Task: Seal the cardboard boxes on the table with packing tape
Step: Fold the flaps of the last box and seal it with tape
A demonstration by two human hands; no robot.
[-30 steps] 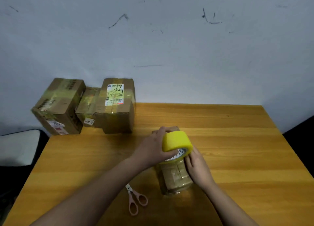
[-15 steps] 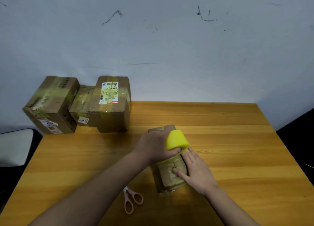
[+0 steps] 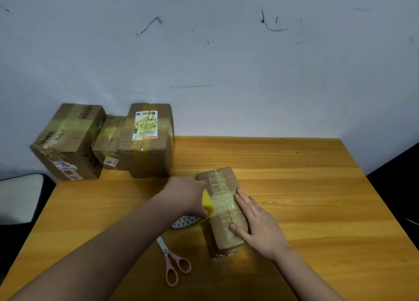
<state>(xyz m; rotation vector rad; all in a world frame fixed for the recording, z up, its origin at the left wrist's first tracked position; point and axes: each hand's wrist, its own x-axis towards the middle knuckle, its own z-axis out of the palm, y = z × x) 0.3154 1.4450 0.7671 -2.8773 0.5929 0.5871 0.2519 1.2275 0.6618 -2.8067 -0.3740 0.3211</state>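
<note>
Currently the small cardboard box [image 3: 223,210] sits near the middle of the wooden table [image 3: 306,187], lying on a long face, and both hands are on it for a wrap pass. Right hand [image 3: 256,223] lies flat on top, fingers straight and together, thumb over the near part of the top face; my read is it's pinning the box so it doesn't slide or roll while tape gets pulled, and pressing down the strip already laid there. Left hand [image 3: 188,195] is curled round the yellow tape roll [image 3: 207,204], held against the box's left side face, low near the table. Tape seems to run from the roll up over the left edge, so probably it's being dragged round the girth; can't see the actual tape tail. Box long axis runs away from the person toward the wall, skewed a bit left at the far end; the glossy tape band crosses that axis. Near short end faces the person, far end points toward the stack. Pink-handled scissors [image 3: 174,262] lie just left of the box's near end, blades pointing up toward the roll, within left-hand reach for the cut. Three taped boxes [image 3: 108,142] are parked at the far left corner against the wall, well apart from the work, likely the finished pile.
</note>
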